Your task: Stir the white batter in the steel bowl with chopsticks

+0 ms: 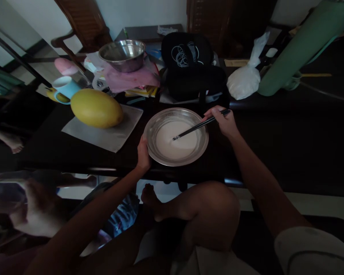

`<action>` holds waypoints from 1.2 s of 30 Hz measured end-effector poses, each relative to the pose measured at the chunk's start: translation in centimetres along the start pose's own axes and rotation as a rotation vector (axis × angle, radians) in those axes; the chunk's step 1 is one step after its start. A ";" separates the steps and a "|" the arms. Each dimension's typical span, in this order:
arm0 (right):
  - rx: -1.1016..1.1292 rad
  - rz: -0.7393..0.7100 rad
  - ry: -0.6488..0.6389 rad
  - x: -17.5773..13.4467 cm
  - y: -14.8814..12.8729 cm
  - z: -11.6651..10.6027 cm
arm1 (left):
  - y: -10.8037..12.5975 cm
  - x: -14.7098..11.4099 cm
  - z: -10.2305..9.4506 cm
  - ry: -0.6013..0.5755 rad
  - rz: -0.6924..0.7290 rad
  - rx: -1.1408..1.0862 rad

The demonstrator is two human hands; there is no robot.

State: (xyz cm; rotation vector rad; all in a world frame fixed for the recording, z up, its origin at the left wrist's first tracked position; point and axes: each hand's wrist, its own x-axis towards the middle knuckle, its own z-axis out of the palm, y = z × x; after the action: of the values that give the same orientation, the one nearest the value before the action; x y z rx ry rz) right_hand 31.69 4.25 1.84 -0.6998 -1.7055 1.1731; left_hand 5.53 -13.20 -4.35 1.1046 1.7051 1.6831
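Observation:
A wide metal bowl (176,162) stands near the front edge of the dark table, holding a milky white liquid (172,151). My left hand (143,154) grips the bowl's left rim, its fingers partly hidden behind the wall. In my right hand (224,121) are dark chopsticks (196,126), held in a pinch above the bowl's right side. Their tips reach the liquid near the middle and carry some white on them. Whether there are two sticks or one is hard to make out.
Left of the bowl a large yellow melon (96,108) rests on a pale sheet (114,141), beside a light blue mug (65,87). Behind are an empty steel bowl (123,61), a black bag (193,76), a tied bag of white powder (243,83) and a green cylinder (298,49). Another person's hand (37,210) is at lower left.

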 end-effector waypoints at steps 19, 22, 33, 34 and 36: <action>0.038 -0.003 0.186 0.4 0.3 -0.5 | 0.5 -0.1 0.1 0.009 0.046 0.018; 0.044 0.001 0.060 0.0 0.2 0.2 | 0.4 0.0 0.0 0.004 0.038 0.022; 0.031 0.005 0.135 0.2 0.4 -0.3 | 0.5 0.0 0.2 0.015 0.032 0.009; 0.041 0.007 0.091 0.1 0.4 -0.1 | 0.4 0.0 0.2 0.018 0.031 0.007; 0.044 0.006 -0.005 -0.1 0.3 0.3 | 0.3 0.0 0.2 0.018 0.017 -0.017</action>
State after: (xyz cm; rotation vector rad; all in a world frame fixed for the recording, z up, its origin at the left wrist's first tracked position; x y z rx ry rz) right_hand 31.41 4.11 1.51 -0.6762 -1.6783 1.2139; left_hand 5.73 -13.16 -4.03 1.1022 1.6937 1.7194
